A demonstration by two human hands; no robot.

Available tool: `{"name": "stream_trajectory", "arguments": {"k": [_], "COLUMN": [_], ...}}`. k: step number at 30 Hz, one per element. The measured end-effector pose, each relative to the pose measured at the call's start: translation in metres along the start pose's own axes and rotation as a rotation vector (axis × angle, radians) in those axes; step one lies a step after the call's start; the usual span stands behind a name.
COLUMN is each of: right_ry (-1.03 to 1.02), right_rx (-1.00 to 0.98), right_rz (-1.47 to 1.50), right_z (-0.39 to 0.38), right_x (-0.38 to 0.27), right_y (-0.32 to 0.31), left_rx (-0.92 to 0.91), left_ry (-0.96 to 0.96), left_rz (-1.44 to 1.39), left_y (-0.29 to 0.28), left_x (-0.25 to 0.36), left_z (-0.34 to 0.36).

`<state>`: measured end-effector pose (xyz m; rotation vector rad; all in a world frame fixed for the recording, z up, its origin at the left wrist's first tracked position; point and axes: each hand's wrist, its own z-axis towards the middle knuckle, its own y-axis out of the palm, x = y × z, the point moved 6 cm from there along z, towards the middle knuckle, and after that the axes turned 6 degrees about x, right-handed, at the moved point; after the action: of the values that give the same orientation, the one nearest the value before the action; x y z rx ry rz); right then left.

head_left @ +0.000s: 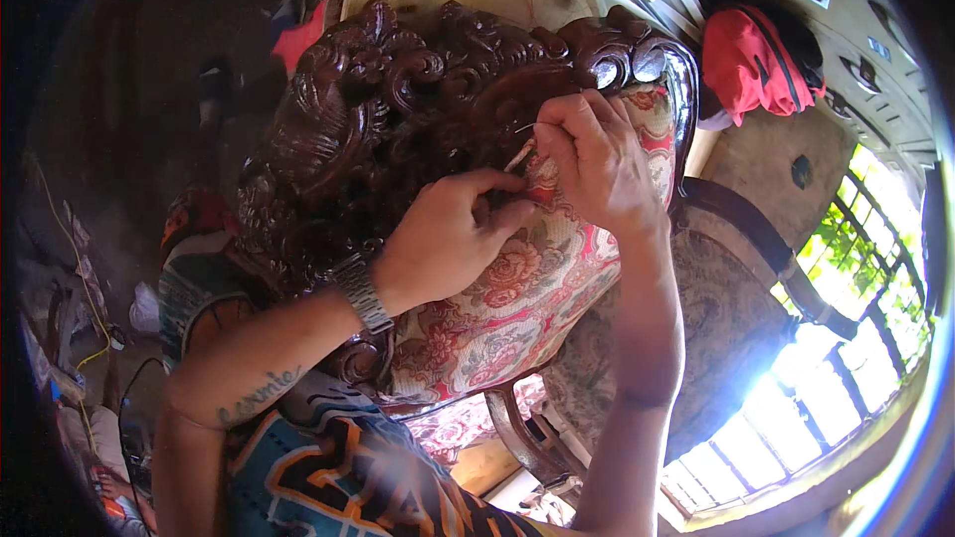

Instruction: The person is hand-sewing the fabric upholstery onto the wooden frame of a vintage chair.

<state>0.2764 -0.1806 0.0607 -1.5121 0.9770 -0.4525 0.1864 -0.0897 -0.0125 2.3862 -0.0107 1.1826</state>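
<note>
A dark, glossy carved wooden chair frame (328, 129) surrounds a padded back covered in red and cream floral upholstery fabric (517, 278). My right hand (602, 164) is closed in a pinch at the upper edge of the padding. A thin pale strand (525, 127), thread or needle, sticks out from its fingertips. Just below, a short tan trim cord (519, 156) runs along the border between wood and fabric. My left hand (448, 234), with a metal watch (361, 293) on its wrist, has thumb and index finger closing on the fabric edge beside the cord.
Behind the padding stands another chair with patterned grey upholstery (607, 348) and a curved wooden arm (756, 239). A red and black bag (761, 60) rests at the upper right. Bright barred windows (796, 408) lie at the right. A yellow cable (95, 308) hangs at the far left.
</note>
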Motion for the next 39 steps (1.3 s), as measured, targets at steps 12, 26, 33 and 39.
{"name": "stream_trajectory", "arguments": {"k": [12,26,33,39], "right_ry": [0.726,0.684,0.500,0.656], "right_rx": [0.306,0.142,0.236,0.384], "right_rz": [0.271,-0.157,-0.072,-0.091], "right_z": [-0.052,-0.033,-0.048,-0.057], "right_x": [0.021,0.005,-0.008,0.005], "right_y": [-0.012,-0.014,-0.015,-0.018], "left_rx": [0.108,-0.018,-0.054,-0.092], "left_ry": [0.122,0.349,0.323,0.293], "left_rz": [0.341,0.791,0.796,0.747], "left_y": [0.004,0.010,0.010,0.011], "left_x": [-0.001,0.011,0.011,0.011], "left_z": [-0.013,-0.004,-0.003,-0.001]}}
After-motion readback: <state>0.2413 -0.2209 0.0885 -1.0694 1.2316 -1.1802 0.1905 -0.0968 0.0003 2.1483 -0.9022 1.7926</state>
